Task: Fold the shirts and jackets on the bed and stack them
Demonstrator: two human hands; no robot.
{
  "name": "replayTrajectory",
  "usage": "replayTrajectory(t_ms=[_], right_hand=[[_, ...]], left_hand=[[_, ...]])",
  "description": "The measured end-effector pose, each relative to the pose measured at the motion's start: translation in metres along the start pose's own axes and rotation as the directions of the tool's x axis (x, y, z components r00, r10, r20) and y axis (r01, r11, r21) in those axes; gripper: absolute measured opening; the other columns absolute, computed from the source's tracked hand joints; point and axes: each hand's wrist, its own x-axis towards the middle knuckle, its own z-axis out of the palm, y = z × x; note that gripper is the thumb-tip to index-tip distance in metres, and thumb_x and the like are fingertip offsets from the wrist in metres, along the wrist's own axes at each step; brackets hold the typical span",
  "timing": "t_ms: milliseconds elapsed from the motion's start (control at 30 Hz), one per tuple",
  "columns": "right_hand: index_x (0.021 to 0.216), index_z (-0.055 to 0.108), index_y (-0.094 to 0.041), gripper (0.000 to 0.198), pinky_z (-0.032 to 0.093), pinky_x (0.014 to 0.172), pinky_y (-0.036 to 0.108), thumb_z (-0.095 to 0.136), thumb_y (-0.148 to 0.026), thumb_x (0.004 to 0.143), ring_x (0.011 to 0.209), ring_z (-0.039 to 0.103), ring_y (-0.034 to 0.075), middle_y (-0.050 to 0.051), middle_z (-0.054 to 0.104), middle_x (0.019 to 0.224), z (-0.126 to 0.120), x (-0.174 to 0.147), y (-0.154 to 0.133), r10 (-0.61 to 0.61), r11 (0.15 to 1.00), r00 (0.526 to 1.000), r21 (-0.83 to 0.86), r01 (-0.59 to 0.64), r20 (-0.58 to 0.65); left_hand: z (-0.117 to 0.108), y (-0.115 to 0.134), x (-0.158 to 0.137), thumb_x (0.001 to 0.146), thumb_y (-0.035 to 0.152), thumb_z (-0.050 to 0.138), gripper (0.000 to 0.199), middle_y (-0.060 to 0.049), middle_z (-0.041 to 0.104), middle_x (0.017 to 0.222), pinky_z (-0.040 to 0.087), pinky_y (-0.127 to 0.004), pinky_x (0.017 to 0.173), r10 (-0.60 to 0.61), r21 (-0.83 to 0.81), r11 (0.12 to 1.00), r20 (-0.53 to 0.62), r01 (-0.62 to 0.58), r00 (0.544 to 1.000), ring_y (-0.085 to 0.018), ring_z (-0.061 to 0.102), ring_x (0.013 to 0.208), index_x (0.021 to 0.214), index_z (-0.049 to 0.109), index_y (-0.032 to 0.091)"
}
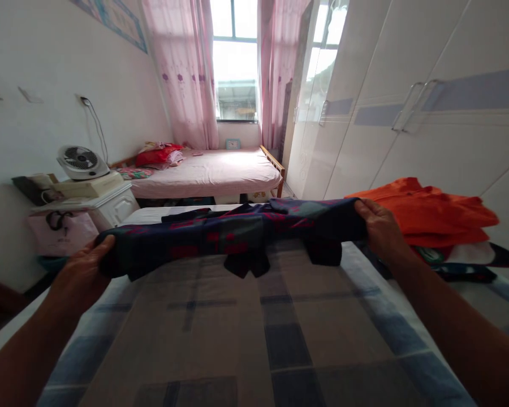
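Head view: left fingers [106, 245] and right fingers [367, 208] grip a dark garment [233, 234], its far side hidden

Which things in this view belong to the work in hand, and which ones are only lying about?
Belonging to the work:
dark patterned garment, stretched between left hand and right hand;
checked bed cover, beneath it.

Apparently just lying about:
orange garment, at right;
white fan;
pink bag;
red bundle, on the far bed.

From my remote feed I see a home bedroom: the window [235, 73] has pink curtains [186, 68] beside it, a bed [224, 172] (pink-sheeted, wooden-ended) below it, white wardrobes [411, 51] to its right, and a fan [81, 161] to its left.
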Motion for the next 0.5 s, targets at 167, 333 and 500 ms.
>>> replayTrajectory(t_ms=[167,333,500], right_hand=[[0.094,0.067,-0.023,0.029,0.052,0.061,0.027,0.063,-0.043,0.075,0.067,0.065,0.019,0.003,0.071,0.081,-0.027,-0.066,0.015,0.323,0.943,0.917,-0.003,-0.332,0.234],[0.084,0.070,-0.023,0.036,0.055,0.067,0.033,0.057,-0.055,0.073,0.080,0.067,0.026,0.003,0.072,0.082,-0.029,-0.123,0.048,0.481,0.873,0.804,-0.272,-0.404,0.349],[0.086,0.073,-0.023,0.041,0.052,0.073,0.034,0.060,-0.059,0.069,0.085,0.065,0.027,0.004,0.072,0.086,-0.018,-0.118,0.036,0.387,0.885,0.836,-0.410,-0.219,0.389]], left_hand=[[-0.047,-0.038,-0.027,0.071,0.048,0.068,0.043,0.003,0.069,0.068,0.056,-0.023,0.055,-0.236,0.050,0.971,0.106,0.232,0.966,-0.016,0.066,0.061,0.101,0.064,0.016],[-0.058,-0.058,-0.069,0.064,0.053,0.072,0.053,-0.002,0.073,0.088,0.058,-0.036,0.069,-0.470,0.183,0.882,0.253,0.435,0.846,-0.024,0.069,0.078,0.103,0.066,0.018],[-0.044,-0.042,-0.075,0.066,0.056,0.069,0.056,-0.001,0.073,0.092,0.054,-0.028,0.081,-0.350,0.249,0.921,0.194,0.299,0.917,-0.022,0.065,0.093,0.105,0.065,0.015]])
